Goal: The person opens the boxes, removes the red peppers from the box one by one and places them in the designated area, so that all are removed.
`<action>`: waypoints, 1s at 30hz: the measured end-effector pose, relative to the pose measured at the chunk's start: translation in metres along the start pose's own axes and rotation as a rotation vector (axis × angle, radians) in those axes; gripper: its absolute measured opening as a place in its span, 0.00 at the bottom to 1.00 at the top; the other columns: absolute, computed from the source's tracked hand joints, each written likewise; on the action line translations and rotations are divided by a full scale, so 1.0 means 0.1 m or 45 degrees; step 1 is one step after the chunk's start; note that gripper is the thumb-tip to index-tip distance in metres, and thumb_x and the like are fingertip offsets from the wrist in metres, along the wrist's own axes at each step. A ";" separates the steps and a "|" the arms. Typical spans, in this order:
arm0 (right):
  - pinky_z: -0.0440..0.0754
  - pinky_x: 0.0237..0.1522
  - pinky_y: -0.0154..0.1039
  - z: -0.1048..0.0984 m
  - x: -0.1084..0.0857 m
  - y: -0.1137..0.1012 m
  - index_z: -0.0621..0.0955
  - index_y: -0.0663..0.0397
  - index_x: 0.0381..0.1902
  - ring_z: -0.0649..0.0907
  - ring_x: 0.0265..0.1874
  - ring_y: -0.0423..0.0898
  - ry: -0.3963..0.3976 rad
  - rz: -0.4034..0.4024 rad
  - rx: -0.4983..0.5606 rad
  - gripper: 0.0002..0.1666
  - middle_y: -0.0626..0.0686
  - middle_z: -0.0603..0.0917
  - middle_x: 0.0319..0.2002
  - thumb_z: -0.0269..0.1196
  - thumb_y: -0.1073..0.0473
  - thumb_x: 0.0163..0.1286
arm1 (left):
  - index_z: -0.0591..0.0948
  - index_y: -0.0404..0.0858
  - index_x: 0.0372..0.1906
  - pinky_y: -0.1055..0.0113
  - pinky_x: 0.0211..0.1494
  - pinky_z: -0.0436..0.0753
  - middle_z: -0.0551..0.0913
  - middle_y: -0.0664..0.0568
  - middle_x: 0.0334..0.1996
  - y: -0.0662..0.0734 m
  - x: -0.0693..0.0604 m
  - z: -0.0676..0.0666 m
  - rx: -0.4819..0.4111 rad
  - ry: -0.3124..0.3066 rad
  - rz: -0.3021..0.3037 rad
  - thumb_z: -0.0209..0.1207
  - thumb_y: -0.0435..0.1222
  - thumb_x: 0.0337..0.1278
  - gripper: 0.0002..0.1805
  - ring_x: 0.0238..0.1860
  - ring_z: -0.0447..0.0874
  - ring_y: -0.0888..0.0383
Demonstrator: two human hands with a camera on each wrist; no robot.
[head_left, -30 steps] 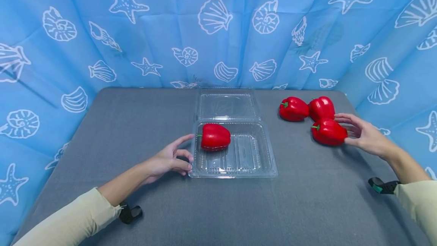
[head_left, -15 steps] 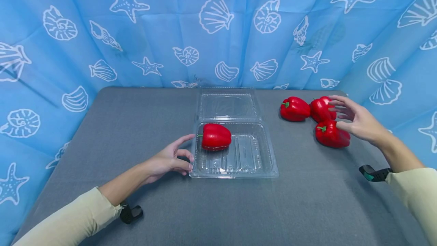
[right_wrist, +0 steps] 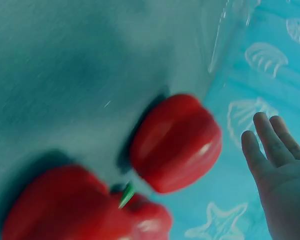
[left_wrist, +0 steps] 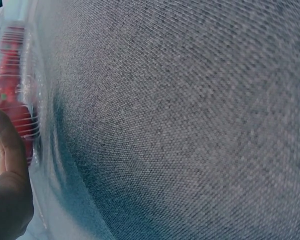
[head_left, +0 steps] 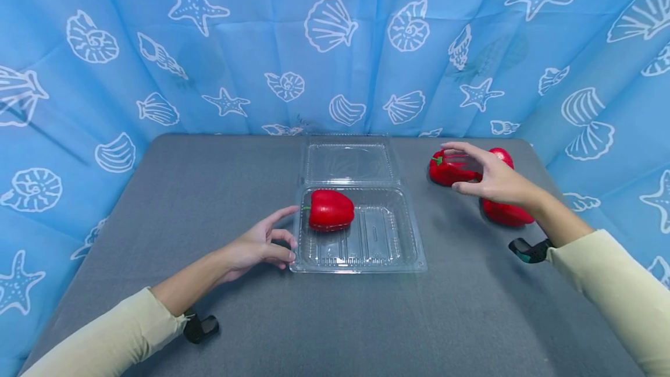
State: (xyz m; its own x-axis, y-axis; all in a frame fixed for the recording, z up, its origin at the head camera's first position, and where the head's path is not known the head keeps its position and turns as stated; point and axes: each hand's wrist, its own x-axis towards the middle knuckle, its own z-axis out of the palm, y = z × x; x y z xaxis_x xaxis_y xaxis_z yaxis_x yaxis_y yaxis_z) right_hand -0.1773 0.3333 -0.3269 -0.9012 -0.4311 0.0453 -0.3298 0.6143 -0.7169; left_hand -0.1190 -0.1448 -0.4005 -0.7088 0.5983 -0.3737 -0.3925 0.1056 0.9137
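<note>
One red bell pepper (head_left: 331, 210) lies on its side in the left part of a clear plastic clamshell box (head_left: 361, 269), its lid raised behind. My left hand (head_left: 253, 249) stays at the box's left rim with fingers loosely bent and fingertips at the edge; the left wrist view shows it beside the ribbed box wall (left_wrist: 20, 60). Above the leftmost bell pepper (head_left: 445, 173) on the right, my right hand (head_left: 494, 176) has its fingers spread and partly hides it. In the right wrist view, a gap separates the fingers (right_wrist: 270, 137) from a bell pepper (right_wrist: 175, 145).
Two more red bell peppers, a rear one (head_left: 502, 156) and a front one (head_left: 506, 214), lie partly under my right hand and wrist. A grey cloth covers the table (head_left: 335, 324). Behind it hangs a blue curtain (head_left: 235, 28) printed with shells.
My right hand has moved left, from the front bell pepper across the rear one to over the leftmost. The front pepper shifted slightly early on. The left hand and box stay put.
</note>
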 end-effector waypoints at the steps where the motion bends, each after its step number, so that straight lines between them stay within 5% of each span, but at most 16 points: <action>1: 0.73 0.55 0.26 0.03 0.03 -0.03 0.64 0.52 0.74 0.70 0.65 0.60 -0.015 -0.011 0.005 0.46 0.57 0.69 0.68 0.69 0.68 0.59 | 0.49 0.47 0.79 0.62 0.42 0.84 0.81 0.46 0.40 0.00 0.00 0.00 0.000 0.000 0.000 0.64 0.27 0.55 0.51 0.36 0.84 0.55; 6: 0.72 0.60 0.29 0.17 0.18 -0.14 0.66 0.50 0.73 0.72 0.66 0.58 -0.086 -0.075 0.010 0.46 0.55 0.71 0.68 0.71 0.66 0.58 | 0.49 0.47 0.79 0.62 0.42 0.84 0.81 0.46 0.41 -0.01 0.00 0.00 -0.004 0.000 -0.003 0.64 0.27 0.55 0.51 0.36 0.84 0.55; 15: 0.73 0.60 0.64 0.46 0.38 -0.35 0.64 0.47 0.75 0.74 0.65 0.59 -0.224 -0.136 -0.010 0.54 0.54 0.66 0.72 0.76 0.58 0.52 | 0.50 0.47 0.79 0.62 0.41 0.84 0.81 0.46 0.40 0.00 0.01 0.00 -0.002 0.004 -0.004 0.64 0.27 0.56 0.50 0.35 0.83 0.55; 22: 0.69 0.65 0.59 0.71 0.50 -0.57 0.62 0.42 0.76 0.72 0.68 0.56 -0.416 -0.183 0.058 0.55 0.50 0.65 0.73 0.76 0.52 0.54 | 0.50 0.48 0.79 0.62 0.42 0.84 0.81 0.46 0.40 0.00 0.01 0.00 0.001 -0.001 -0.004 0.64 0.27 0.56 0.50 0.35 0.83 0.54; 30: 0.70 0.66 0.57 1.00 0.64 -0.72 0.62 0.47 0.76 0.73 0.67 0.58 -0.516 -0.265 0.090 0.54 0.54 0.64 0.74 0.75 0.54 0.55 | 0.49 0.47 0.79 0.62 0.43 0.84 0.81 0.46 0.41 0.01 0.00 0.00 -0.005 -0.004 -0.011 0.63 0.27 0.57 0.50 0.36 0.83 0.54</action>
State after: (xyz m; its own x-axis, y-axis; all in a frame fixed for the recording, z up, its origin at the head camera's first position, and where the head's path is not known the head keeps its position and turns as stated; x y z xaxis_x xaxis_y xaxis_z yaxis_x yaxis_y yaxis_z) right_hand -0.1837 0.1955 -0.3422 -0.6305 -0.7728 -0.0725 -0.4592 0.4467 -0.7679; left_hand -0.1197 -0.1448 -0.4002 -0.7033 0.6001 -0.3812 -0.4010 0.1079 0.9097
